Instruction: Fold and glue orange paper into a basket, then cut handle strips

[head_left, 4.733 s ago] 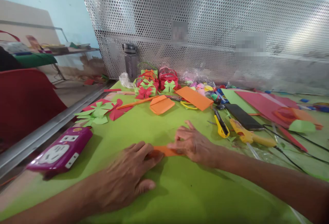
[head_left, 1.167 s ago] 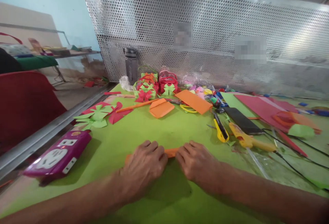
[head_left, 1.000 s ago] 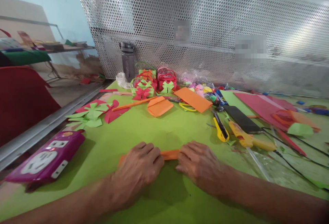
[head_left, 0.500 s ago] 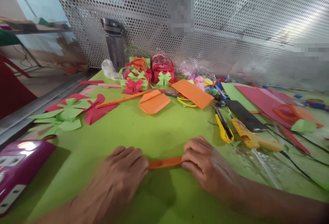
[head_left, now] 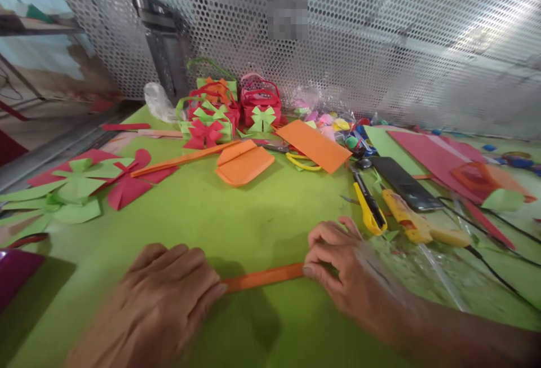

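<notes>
A narrow folded orange paper strip (head_left: 265,278) runs between my two hands just above or on the green table surface (head_left: 236,216). My left hand (head_left: 164,295) is closed on its left end, the fingers curled with the thumb along the strip. The strip's right end is pinched between thumb and fingers of my right hand (head_left: 342,266). Beyond them lie a folded orange paper piece (head_left: 245,164) and a flat orange sheet (head_left: 315,145). A long thin orange strip (head_left: 181,159) reaches to the left of the folded piece.
Right of centre are a yellow cutter (head_left: 368,204), a yellow glue gun (head_left: 408,216) with a cable and a black phone (head_left: 406,182). Small paper baskets (head_left: 260,103) and a dark bottle (head_left: 164,47) stand at the back. Green paper shapes (head_left: 63,196) lie left.
My left hand has moved left along the strip, so more of it shows between my hands. My right hand's fingers have loosened a little into a pinch. The camera view has shifted.
</notes>
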The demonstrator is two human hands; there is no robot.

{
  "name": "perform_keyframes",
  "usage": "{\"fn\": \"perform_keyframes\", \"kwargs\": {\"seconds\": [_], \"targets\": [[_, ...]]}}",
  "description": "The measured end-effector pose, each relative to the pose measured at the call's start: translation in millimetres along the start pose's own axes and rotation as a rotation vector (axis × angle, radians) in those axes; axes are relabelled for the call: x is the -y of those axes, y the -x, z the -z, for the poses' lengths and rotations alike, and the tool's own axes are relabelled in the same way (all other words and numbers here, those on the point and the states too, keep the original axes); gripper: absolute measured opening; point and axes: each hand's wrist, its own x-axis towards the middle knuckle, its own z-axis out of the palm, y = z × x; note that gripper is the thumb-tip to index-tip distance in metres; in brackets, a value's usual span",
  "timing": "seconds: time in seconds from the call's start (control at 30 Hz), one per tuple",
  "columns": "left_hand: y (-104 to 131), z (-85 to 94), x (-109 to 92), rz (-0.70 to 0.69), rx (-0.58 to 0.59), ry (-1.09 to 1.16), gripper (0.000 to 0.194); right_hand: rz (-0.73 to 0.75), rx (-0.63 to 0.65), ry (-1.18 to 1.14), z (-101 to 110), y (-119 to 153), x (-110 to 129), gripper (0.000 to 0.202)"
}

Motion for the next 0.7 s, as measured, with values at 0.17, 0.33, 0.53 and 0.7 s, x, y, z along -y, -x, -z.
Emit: {"fn": "perform_keyframes", "kwargs": {"seconds": [0.17, 0.33, 0.53, 0.7], "targets": [[-6.1, 1.9, 0.3, -0.010, -0.027, -0.088, 0.037, -0.037, 0.055, 0.023, 3.8, -7.1, 4.1, 0.022], [-11.6, 1.4, -0.8, -0.052, -0.020, -0.135, 0.038, -0.062, 0.132, 0.058, 7.0, -12.8, 8.4, 0.022], [-16.6, 7.8, -8.0, -0.089, -0.013, -0.189, 0.039, -0.044, 0.193, 0.149, 7.9, -13.5, 9.0, 0.021], [-19.2, 13.8, -14.4, -0.036, 0.054, -0.188, 0.033, -0.052, 0.202, 0.155, 8.2, -14.4, 9.8, 0.020]]}}
